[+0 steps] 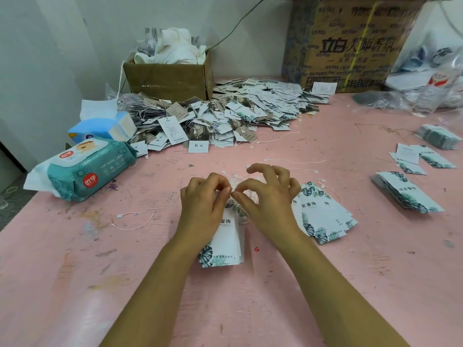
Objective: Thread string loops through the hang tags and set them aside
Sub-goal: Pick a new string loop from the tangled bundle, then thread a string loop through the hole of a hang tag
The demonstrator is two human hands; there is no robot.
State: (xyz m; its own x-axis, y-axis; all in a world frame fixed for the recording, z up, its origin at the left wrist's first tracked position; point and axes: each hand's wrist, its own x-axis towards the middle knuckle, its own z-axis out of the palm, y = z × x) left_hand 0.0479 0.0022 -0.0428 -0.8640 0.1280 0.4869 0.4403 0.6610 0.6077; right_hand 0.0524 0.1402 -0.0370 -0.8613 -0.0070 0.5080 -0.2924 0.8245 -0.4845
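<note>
A small stack of hang tags [226, 244] lies flat in the middle of the pink tabletop [250, 309]. Its long side runs straight away from the person. The leafy end is near the person, and the far end is tucked under the fingers.

Both hands meet over that far end. The left hand [204, 204] and the right hand [265, 196] each pinch a thin white string [235, 181] between thumb and first finger, tip to tip. The other right fingers are lifted and spread.

Just right of the stack, more tags [323, 216] lie fanned out. Left of the stack lies a loose string loop [132, 220], and farther left a pack of wipes [85, 169]. Well behind the stack is a big heap of tags [225, 113] in front of a cardboard box [167, 78].
</note>
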